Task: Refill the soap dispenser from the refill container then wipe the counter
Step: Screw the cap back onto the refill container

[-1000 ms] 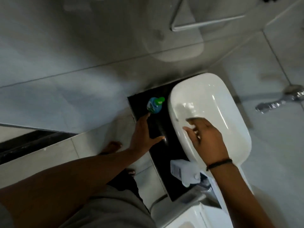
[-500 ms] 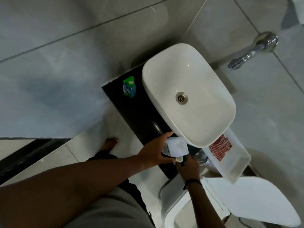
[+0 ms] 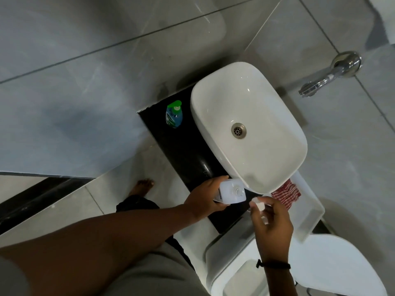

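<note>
The left hand (image 3: 203, 199) grips the white square plastic refill container (image 3: 232, 191) on the black desk (image 3: 183, 150), just beside the white oval basin (image 3: 267, 146); right hand (image 3: 271, 221) fingers (image 3: 255, 207) pinch its small white cap (image 3: 260, 206); the green-topped blue soap dispenser (image 3: 174, 115) stands left of the basin

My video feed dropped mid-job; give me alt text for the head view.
Left hand grips a white container on the black counter beside the sink; right hand pinches its small white cap. A green-topped dispenser stands farther back.
</note>
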The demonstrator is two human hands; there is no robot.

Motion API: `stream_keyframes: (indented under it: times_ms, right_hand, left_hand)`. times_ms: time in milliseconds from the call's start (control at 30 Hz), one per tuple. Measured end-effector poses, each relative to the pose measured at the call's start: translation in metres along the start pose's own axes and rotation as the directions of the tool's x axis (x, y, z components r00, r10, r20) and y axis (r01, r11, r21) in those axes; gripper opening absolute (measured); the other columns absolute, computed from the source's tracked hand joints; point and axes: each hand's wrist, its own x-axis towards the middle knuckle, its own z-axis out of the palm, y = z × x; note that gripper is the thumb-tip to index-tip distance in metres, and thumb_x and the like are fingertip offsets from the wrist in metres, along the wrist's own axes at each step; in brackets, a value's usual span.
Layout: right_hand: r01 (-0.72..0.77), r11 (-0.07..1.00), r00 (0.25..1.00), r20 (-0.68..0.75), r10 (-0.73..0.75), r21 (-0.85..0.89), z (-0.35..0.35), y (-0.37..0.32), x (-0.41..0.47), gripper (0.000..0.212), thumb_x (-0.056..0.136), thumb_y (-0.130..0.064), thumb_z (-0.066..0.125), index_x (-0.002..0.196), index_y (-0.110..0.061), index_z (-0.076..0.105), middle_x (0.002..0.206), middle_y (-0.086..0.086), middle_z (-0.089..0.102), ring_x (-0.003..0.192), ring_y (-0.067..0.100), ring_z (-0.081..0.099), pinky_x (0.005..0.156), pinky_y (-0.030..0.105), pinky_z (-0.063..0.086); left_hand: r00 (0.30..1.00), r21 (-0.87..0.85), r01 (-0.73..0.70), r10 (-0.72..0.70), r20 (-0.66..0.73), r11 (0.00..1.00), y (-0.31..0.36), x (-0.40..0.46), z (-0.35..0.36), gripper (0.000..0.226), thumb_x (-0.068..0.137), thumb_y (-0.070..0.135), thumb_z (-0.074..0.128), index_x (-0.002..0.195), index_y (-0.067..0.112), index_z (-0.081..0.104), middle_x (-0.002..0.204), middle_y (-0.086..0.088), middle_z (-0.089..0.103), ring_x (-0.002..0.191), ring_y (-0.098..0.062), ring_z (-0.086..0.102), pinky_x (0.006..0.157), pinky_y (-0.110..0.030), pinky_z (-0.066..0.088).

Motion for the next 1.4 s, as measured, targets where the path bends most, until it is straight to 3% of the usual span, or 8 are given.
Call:
stream_keyframes:
  times_ms: [133, 333, 633, 833, 1033, 1133, 1233, 1400]
  right_hand:
    - [0.026, 0.992, 0.999, 0.040, -0.032, 0.127, 0.017, -0.030, 0.013, 0.027, 0.086, -0.024, 0.082, 0.103, -0.028, 0.061, 0.102, -0.016, 0.069, 0.096, 0.008, 0.070, 0.079, 0.013, 0.057]
    - [0.133, 0.986, 0.973, 0.204, -0.109, -0.105, 0.026, -0.028, 0.015, 0.030, 0.090, -0.026, 0.077, 0.113, -0.037, 0.061, 0.111, -0.024, 0.066, 0.104, -0.004, 0.065, 0.092, 0.018, 0.056]
    - [0.477, 0.758, 0.830, 0.512, -0.221, -0.445, 0.021, -0.042, 0.035, 0.033, 0.086, 0.000, 0.077, 0.117, -0.010, 0.077, 0.125, 0.013, 0.072, 0.115, 0.036, 0.068, 0.104, 0.038, 0.050]
    - [0.342, 0.636, 0.858, 0.506, 0.090, -0.692, 0.026, -0.058, 0.057, 0.064, 0.092, -0.070, 0.049, 0.099, -0.010, 0.069, 0.093, 0.012, 0.073, 0.084, 0.032, 0.069, 0.074, 0.035, 0.054]
    - [0.509, 0.741, 0.727, 0.680, -0.097, -0.438, 0.007, -0.047, 0.060, 0.035, 0.092, -0.019, 0.074, 0.125, -0.028, 0.065, 0.121, 0.001, 0.066, 0.101, 0.024, 0.068, 0.086, 0.016, 0.045]
    - [0.472, 0.709, 0.795, 0.600, -0.086, -0.524, 0.013, -0.047, 0.059, 0.023, 0.098, -0.037, 0.064, 0.113, -0.020, 0.067, 0.102, 0.006, 0.072, 0.089, 0.025, 0.068, 0.074, 0.023, 0.046]
    - [0.401, 0.685, 0.845, 0.534, -0.021, -0.608, 0.016, -0.053, 0.059, 0.057, 0.092, -0.068, 0.048, 0.097, -0.015, 0.066, 0.084, 0.005, 0.070, 0.077, 0.026, 0.068, 0.065, 0.031, 0.051]
    - [0.487, 0.773, 0.707, 0.703, -0.075, -0.407, 0.010, -0.055, 0.063, 0.038, 0.090, -0.023, 0.076, 0.126, -0.024, 0.064, 0.117, 0.004, 0.065, 0.099, 0.026, 0.068, 0.089, 0.026, 0.053]
  left_hand:
    - [0.999, 0.001, -0.026, 0.026, -0.035, 1.000, -0.003, -0.002, -0.001, 0.090, 0.079, 0.043, 0.085, 0.157, 0.033, 0.042, 0.151, 0.006, 0.057, 0.138, -0.011, 0.053, 0.112, -0.032, 0.052]
    - [0.992, 0.008, -0.088, 0.089, -0.087, 0.996, -0.006, -0.005, -0.002, 0.087, 0.080, 0.038, 0.089, 0.154, 0.018, 0.049, 0.146, -0.005, 0.063, 0.135, -0.020, 0.060, 0.109, -0.032, 0.055]
    - [0.982, 0.032, -0.129, 0.132, -0.136, 0.991, -0.005, -0.009, -0.001, 0.085, 0.077, 0.029, 0.093, 0.150, 0.010, 0.055, 0.136, -0.011, 0.069, 0.126, -0.027, 0.067, 0.100, -0.040, 0.062]
    - [0.975, 0.070, -0.156, 0.165, -0.151, 0.985, -0.003, -0.011, 0.000, 0.083, 0.075, 0.026, 0.095, 0.147, 0.005, 0.058, 0.133, -0.014, 0.072, 0.123, -0.030, 0.070, 0.099, -0.045, 0.062]
    - [0.969, 0.083, -0.175, 0.187, -0.161, 0.981, -0.002, -0.011, -0.008, 0.084, 0.074, 0.028, 0.096, 0.146, 0.005, 0.059, 0.133, -0.014, 0.071, 0.124, -0.031, 0.069, 0.099, -0.045, 0.062]
    - [0.965, 0.094, -0.196, 0.209, -0.158, 0.976, -0.001, -0.012, -0.012, 0.085, 0.074, 0.027, 0.097, 0.146, 0.003, 0.059, 0.134, -0.015, 0.071, 0.124, -0.032, 0.069, 0.100, -0.044, 0.062]
    - [0.962, 0.115, -0.207, 0.224, -0.156, 0.971, -0.001, -0.014, -0.012, 0.085, 0.073, 0.027, 0.097, 0.145, 0.000, 0.059, 0.132, -0.017, 0.072, 0.122, -0.032, 0.071, 0.099, -0.044, 0.062]
    - [0.958, 0.107, -0.209, 0.225, -0.176, 0.972, -0.001, -0.014, -0.017, 0.086, 0.072, 0.024, 0.099, 0.144, -0.001, 0.059, 0.135, -0.017, 0.071, 0.125, -0.033, 0.069, 0.103, -0.043, 0.060]
